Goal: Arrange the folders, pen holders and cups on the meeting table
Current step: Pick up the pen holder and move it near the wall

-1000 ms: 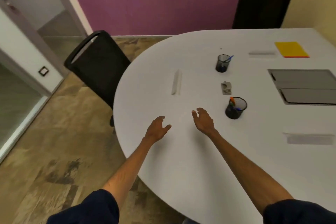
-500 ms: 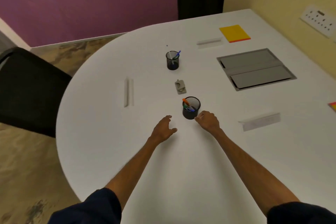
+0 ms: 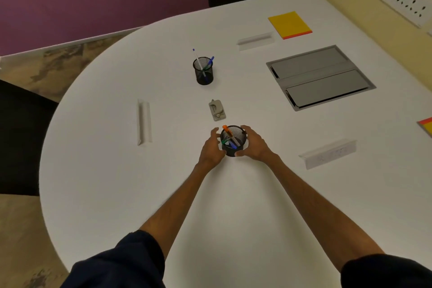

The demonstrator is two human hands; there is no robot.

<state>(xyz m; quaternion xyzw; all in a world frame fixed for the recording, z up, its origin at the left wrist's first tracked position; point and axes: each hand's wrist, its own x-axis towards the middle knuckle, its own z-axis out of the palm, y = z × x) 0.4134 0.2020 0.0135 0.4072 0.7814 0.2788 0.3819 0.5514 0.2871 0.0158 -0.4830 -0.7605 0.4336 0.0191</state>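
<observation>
Both hands were cupped around the near pen holder (image 3: 233,141), a black mesh cup standing upright on the white tabletop (image 3: 117,182) near its middle. The left hand (image 3: 212,148) pressed its fingers against the holder's left side, and the right hand (image 3: 253,145) wrapped the right side, thumb low at the base and fingers curled over the far rim. Whether the holder was lifted or still sat on the surface could not be told from this angle. Inside it stood an orange marker (image 3: 226,130) with green and blue pens beside it. Just beyond the holder lay a small grey hole punch (image 3: 217,110), and farther on stood a second pen holder (image 3: 203,70) with a white pen and a blue one. A yellow folder (image 3: 289,24) lay at the far right, near a grey cable hatch (image 3: 320,76) set into the surface. Three white name-card stands (image 3: 143,122) were spread well apart around the table.
</observation>
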